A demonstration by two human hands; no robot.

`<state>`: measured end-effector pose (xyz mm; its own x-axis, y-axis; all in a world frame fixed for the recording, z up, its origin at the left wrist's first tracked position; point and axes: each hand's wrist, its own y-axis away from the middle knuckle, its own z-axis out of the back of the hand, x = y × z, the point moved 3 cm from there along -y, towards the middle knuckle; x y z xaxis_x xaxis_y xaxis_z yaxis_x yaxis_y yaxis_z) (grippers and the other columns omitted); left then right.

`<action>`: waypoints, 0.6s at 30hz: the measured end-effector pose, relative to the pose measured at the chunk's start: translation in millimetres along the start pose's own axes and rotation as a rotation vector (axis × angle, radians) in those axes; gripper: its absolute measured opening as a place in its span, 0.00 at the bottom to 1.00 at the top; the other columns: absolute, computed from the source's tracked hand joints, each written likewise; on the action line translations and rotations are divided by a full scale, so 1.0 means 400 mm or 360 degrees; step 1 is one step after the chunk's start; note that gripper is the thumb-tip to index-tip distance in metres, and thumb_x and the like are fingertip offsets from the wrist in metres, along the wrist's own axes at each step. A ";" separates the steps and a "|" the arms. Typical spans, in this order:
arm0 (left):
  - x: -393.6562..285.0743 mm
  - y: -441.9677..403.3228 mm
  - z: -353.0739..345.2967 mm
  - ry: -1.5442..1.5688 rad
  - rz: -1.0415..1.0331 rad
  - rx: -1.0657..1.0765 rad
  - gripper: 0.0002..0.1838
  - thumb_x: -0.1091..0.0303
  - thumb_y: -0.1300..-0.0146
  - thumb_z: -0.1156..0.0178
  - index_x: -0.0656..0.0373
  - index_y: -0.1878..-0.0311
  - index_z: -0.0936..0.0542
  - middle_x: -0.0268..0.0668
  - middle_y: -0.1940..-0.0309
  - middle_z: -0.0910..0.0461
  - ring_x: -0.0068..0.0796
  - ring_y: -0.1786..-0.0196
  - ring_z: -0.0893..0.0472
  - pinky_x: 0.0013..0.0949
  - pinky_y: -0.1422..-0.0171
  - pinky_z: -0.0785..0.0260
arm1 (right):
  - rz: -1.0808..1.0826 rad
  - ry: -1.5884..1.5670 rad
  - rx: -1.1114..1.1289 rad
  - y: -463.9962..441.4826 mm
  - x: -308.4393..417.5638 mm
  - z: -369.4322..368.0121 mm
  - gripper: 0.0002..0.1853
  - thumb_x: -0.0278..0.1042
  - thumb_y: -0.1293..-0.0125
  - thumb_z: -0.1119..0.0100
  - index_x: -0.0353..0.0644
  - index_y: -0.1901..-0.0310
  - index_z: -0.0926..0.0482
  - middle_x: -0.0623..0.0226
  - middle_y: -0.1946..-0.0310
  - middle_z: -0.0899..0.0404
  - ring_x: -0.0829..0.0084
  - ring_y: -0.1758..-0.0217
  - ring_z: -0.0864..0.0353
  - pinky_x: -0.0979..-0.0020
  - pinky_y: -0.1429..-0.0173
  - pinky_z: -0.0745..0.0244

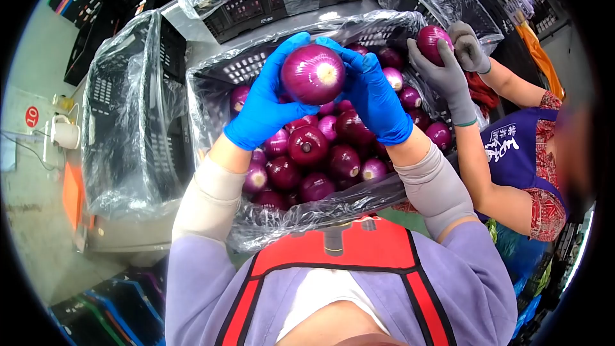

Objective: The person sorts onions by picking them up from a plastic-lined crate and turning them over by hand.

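A large peeled red onion (312, 74) is held up over a black crate (208, 112) lined with clear plastic. My left hand (272, 96), in a blue glove, is wrapped round the onion's left side. On its right side my right hand (378, 93), also blue-gloved, has its fingertips against the onion's upper edge and its palm turned toward it. The onion's pale root end faces up. Beneath both hands, several shiny purple onions (307, 145) fill much of the crate.
At the right, a co-worker in grey gloves holds another red onion (434, 45) over the crate's edge. A plastic-lined crate (138, 115) stands at the left. Behind is another lined crate (282, 0) with onions at its far side.
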<state>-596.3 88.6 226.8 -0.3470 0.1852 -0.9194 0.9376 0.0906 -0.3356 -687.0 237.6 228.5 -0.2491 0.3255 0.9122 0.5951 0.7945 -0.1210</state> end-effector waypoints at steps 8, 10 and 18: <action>-0.009 0.014 -0.001 0.0234 0.0150 -0.0087 0.48 0.81 0.54 0.30 0.54 0.28 0.41 0.39 0.35 0.33 0.33 0.34 0.30 0.39 0.32 0.33 | -0.0081 0.0077 0.0017 0.010 -0.001 0.004 0.32 0.61 0.27 0.58 0.46 0.33 0.31 0.70 0.49 0.22 0.82 0.59 0.25 0.78 0.54 0.28; -0.028 0.020 0.021 0.0505 0.0265 -0.0227 0.43 0.82 0.52 0.33 0.56 0.30 0.38 0.39 0.39 0.29 0.32 0.38 0.27 0.38 0.34 0.31 | -0.0074 0.0107 0.0074 -0.002 -0.002 0.006 0.32 0.60 0.28 0.56 0.45 0.33 0.31 0.69 0.52 0.21 0.82 0.60 0.25 0.78 0.52 0.28; -0.256 0.236 0.583 -0.0360 -0.0321 -0.1551 0.26 0.68 0.44 0.35 0.67 0.42 0.26 0.47 0.50 0.22 0.40 0.49 0.20 0.40 0.43 0.25 | -0.0232 0.0872 0.0282 0.006 -0.112 0.027 0.25 0.40 0.34 0.38 0.41 0.37 0.27 0.65 0.48 0.22 0.73 0.49 0.23 0.71 0.42 0.27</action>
<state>-467.4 -149.8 241.5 -0.3895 -0.1017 -0.9154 0.4021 0.8754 -0.2684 -682.9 230.4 183.0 0.1400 -0.0679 0.9878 0.4359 0.9000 0.0001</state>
